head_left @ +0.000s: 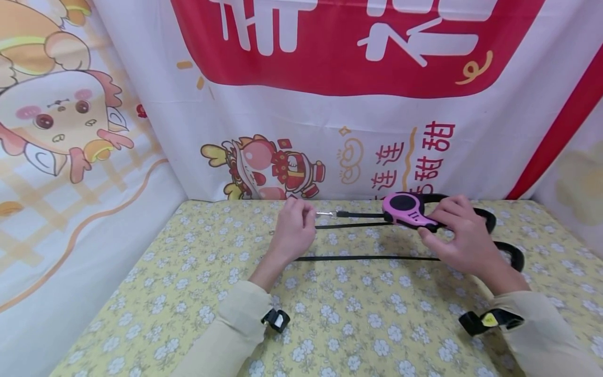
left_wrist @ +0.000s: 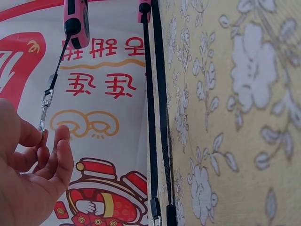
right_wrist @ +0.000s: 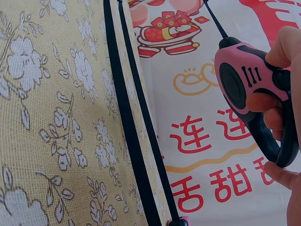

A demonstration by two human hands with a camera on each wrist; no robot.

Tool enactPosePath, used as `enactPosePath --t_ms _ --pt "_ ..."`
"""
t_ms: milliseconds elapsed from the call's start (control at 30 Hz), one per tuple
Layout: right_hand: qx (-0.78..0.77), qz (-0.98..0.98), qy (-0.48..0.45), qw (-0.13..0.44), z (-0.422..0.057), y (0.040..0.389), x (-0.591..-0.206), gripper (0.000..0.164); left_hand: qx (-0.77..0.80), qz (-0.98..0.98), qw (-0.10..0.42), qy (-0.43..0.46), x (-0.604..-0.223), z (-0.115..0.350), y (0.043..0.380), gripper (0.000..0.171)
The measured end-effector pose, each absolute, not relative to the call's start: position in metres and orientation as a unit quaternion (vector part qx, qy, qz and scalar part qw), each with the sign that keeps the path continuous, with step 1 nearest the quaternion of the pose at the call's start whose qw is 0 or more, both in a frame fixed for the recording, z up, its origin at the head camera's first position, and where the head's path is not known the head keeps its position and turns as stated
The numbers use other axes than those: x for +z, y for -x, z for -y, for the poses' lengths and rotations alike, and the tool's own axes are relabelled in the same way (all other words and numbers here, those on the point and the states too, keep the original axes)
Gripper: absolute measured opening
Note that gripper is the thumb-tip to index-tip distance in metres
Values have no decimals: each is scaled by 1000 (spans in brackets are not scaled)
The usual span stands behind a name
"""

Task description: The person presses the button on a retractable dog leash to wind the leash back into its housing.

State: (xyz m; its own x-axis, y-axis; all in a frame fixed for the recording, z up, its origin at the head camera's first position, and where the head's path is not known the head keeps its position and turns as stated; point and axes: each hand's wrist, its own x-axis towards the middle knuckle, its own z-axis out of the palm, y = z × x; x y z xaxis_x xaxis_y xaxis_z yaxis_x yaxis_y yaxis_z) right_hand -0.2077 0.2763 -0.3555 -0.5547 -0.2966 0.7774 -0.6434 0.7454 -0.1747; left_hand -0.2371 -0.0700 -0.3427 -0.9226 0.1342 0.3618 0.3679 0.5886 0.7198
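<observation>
My right hand (head_left: 464, 238) grips the handle of a pink and black retractable dog leash (head_left: 406, 208), its casing held above the table's far part. Fingers pass through the black handle loop (right_wrist: 263, 136) in the right wrist view. From the casing a short black strap runs left to a silver metal clip (head_left: 326, 214). My left hand (head_left: 294, 228) pinches the end of that clip between thumb and fingertips. In the left wrist view the strap (left_wrist: 60, 59) looks taut between clip and casing, and the other fingers are loosely bent.
Two more black leash straps lie stretched across the table, a rear strap (head_left: 350, 226) and a front strap (head_left: 367, 257). A black handle loop (head_left: 517, 256) shows beyond my right wrist. The flowered tablecloth (head_left: 330, 324) meets a printed white cloth backdrop (head_left: 301, 112).
</observation>
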Motion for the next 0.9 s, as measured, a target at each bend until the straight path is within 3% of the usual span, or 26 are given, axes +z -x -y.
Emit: enactPosePath --t_ms 900 --pt "221 859 -271 374 -272 206 -354 17 -419 886 114 161 -344 67 235 15"
